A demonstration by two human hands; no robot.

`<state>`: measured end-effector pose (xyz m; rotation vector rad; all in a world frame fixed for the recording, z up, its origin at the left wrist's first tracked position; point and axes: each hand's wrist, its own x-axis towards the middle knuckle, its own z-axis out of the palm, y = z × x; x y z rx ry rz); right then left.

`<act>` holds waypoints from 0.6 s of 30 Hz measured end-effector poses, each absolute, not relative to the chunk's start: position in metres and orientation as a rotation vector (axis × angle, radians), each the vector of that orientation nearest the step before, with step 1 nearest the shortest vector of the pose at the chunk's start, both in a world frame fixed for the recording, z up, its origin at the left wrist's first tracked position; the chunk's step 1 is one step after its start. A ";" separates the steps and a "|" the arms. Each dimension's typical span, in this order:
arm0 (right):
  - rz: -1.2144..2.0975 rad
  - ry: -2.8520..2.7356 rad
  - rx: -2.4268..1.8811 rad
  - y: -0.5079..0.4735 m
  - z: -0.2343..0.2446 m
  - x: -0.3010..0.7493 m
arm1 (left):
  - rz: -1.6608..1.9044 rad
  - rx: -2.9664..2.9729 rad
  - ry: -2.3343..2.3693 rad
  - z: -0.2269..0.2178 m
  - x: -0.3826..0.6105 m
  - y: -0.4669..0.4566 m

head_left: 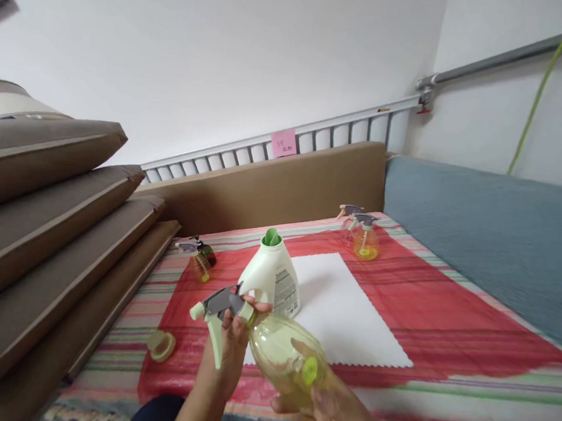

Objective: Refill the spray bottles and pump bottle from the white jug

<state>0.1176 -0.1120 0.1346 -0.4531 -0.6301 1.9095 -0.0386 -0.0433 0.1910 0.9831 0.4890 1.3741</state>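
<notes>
A clear yellow-green spray bottle (pixel 277 344) lies tilted across both hands, its grey and pale green trigger head pointing left. My left hand (pixel 231 342) is closed around the neck at the collar. Around the lower body wraps my right hand (pixel 334 414), near the bright green spot at the base. Just behind stands a white detergent bottle (pixel 267 269), uncapped, with a green spout in its mouth. To the left of my left hand, a pale round cap (pixel 161 345) rests on the red cloth (pixel 177 367).
A white scalloped sheet (pixel 351 311) lies under the detergent bottle. More spray bottles stand at back left (pixel 199 265) and back right (pixel 367 241). Stacked brown cushions (pixel 56 247) rise on the left. A blue-grey cushion (pixel 489 239) bounds the right, a brown board (pixel 273 193) the back.
</notes>
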 end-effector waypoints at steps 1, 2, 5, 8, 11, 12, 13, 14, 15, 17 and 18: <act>1.937 -0.644 -0.449 -0.109 0.129 0.119 | 1.354 0.983 0.481 0.191 -0.039 -0.043; 1.974 -0.643 -0.443 -0.107 0.124 0.120 | 1.335 0.984 0.478 0.192 -0.039 -0.044; 2.147 -0.600 -0.501 -0.104 0.122 0.120 | 1.300 0.992 0.500 0.195 -0.039 -0.046; 2.295 -0.564 -0.630 -0.107 0.133 0.117 | 1.326 0.983 0.515 0.196 -0.039 -0.048; 2.238 -0.512 -0.696 -0.108 0.140 0.113 | 1.351 0.974 0.525 0.193 -0.038 -0.048; 2.187 -0.502 -0.695 -0.109 0.140 0.112 | 1.358 0.975 0.529 0.192 -0.038 -0.048; 2.132 -0.504 -0.679 -0.110 0.140 0.111 | 1.360 0.975 0.531 0.191 -0.038 -0.048; 2.090 -0.523 -0.646 -0.111 0.140 0.110 | 1.361 0.972 0.532 0.190 -0.038 -0.048; 2.055 -0.551 -0.606 -0.113 0.139 0.109 | 1.362 0.966 0.530 0.189 -0.039 -0.048; 1.976 -0.609 -0.547 -0.117 0.139 0.108 | 1.368 0.956 0.526 0.189 -0.040 -0.047; 1.930 -0.631 -0.546 -0.119 0.140 0.108 | 1.370 0.956 0.523 0.190 -0.040 -0.047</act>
